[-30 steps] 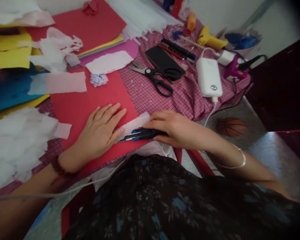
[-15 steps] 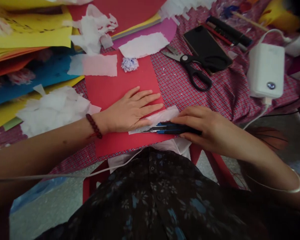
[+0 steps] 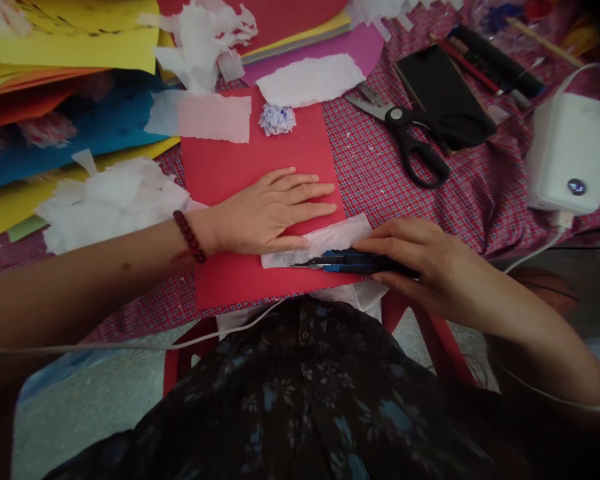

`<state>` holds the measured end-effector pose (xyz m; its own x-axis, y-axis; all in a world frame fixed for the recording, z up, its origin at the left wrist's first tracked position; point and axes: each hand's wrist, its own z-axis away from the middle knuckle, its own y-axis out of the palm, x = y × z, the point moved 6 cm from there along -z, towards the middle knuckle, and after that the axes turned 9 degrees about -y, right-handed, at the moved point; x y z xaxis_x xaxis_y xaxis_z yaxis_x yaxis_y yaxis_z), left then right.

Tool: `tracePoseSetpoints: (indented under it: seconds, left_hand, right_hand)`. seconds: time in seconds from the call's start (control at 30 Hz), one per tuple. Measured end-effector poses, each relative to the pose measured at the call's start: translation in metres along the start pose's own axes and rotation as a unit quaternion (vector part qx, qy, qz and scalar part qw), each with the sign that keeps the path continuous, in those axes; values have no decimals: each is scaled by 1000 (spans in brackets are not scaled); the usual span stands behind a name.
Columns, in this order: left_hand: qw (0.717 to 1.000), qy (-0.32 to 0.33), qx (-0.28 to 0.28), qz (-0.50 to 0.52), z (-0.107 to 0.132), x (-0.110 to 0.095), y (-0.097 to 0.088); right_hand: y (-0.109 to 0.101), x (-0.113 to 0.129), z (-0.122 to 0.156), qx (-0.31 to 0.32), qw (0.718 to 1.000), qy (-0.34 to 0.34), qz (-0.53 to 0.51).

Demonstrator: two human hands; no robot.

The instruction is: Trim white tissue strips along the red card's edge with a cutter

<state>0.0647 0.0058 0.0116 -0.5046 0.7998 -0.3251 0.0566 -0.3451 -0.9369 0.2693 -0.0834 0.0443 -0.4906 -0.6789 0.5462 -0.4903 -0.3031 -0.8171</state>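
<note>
My left hand [image 3: 270,212] lies flat on a red sheet of card [image 3: 230,287], fingers stretched to the right. Its thumb rests on a strip of white tissue paper [image 3: 335,235] that lies across the card near its front edge. In my right hand [image 3: 425,260] is a blue and black box cutter [image 3: 350,260]. The cutter's tip points left and touches the strip's lower edge, just below my left thumb. A crumpled blue-and-white paper ball [image 3: 277,119] sits at the top of the card. Another tissue strip [image 3: 215,117] overlaps the card's upper left corner.
Scissors [image 3: 410,133] lie partly over a black phone [image 3: 440,93], beside several pens [image 3: 497,63]. A white power bank [image 3: 570,153] with a cable stands at the right. A heap of tissue pieces [image 3: 115,203] and stacked coloured sheets [image 3: 75,157] fill the left.
The view has shifted slightly, so the table things appear farther right and a little higher. My left hand stays flat, and the box cutter remains at the strip's lower edge.
</note>
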Motion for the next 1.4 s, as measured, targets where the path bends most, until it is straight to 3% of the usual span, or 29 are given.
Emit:
tracePoseSetpoints:
  seconds: [0.23,0.47,0.77,1.03,1.27,1.33,1.4]
  left_hand:
    - [1000,28,-3,11,0,3,2]
    - [999,8,4,36,0,2,0]
    - [997,52,-26,-58,2,-1,2]
    - [996,64,-37,-51,1,-1,3]
    - [999,27,-8,-39,-4,4,8]
    - [1000,19,-9,-16,-4,6,7]
    - [999,9,-46,17,-2,6,1]
  right_hand:
    - [2,-4,2,17,1000,13,-21]
    - [7,-6,-2,15,999,15,-32]
    - [8,6,-12,-8,999,-22,34]
    - [19,26,9,-19,999,0,28]
    - [18,38,27,-1,1000,-6,-8]
    - [12,32,31,-20,999,0,-45]
    - [1,18,35,-98,993,29,-55]
